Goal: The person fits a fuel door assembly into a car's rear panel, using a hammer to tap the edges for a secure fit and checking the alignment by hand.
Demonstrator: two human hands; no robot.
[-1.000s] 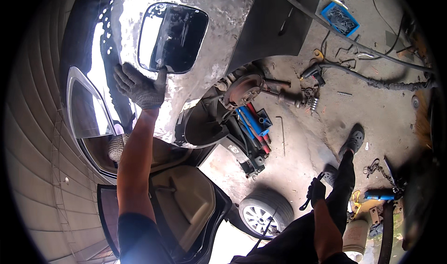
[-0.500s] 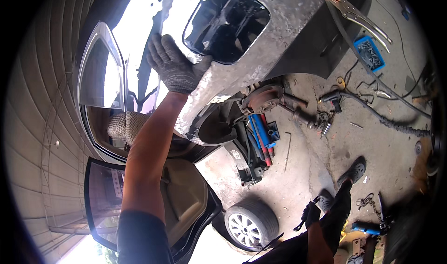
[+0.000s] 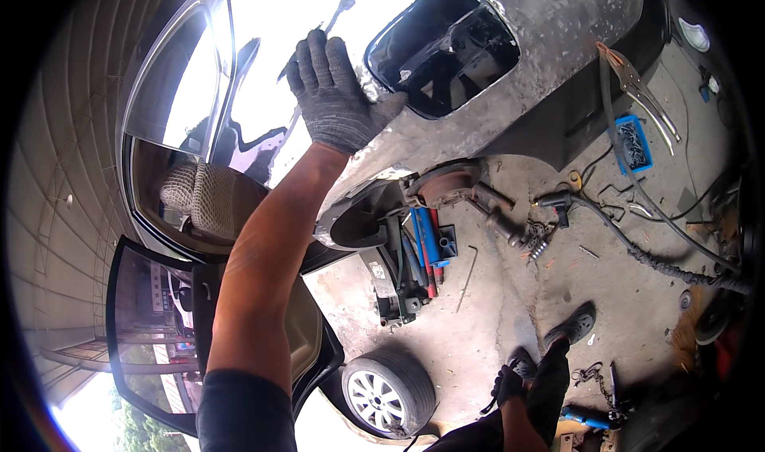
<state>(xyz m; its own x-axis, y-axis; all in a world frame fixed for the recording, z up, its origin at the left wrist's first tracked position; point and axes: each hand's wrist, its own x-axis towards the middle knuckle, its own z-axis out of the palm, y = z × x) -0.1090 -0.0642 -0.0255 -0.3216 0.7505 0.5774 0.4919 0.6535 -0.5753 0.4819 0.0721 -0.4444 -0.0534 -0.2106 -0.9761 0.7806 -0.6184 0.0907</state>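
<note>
My left hand (image 3: 339,97), in a dark grey knitted glove, lies flat on a car's bare, patchy metal body panel (image 3: 550,45). Its fingers are stretched out, and the thumb reaches the lower left edge of a dark, rounded opening (image 3: 442,49) in that panel. Down at the lower right, my right hand (image 3: 508,384), also in a dark glove, hangs beside my legs. Its fingers are closed round a slim dark tool (image 3: 487,407); only a short end shows, too little to tell its kind.
Below the panel, a rusty brake disc (image 3: 446,187) shows in the wheel arch. A blue jack (image 3: 426,233) and a removed wheel (image 3: 378,396) are on the concrete floor. Locking pliers (image 3: 637,93), a blue tray of small metal parts (image 3: 633,145) and a hose (image 3: 621,229) are on the right.
The view has shifted, so the wheel and floor tools sit further left. My left hand stays flat beside the opening. Less of the tool in my right hand shows.
</note>
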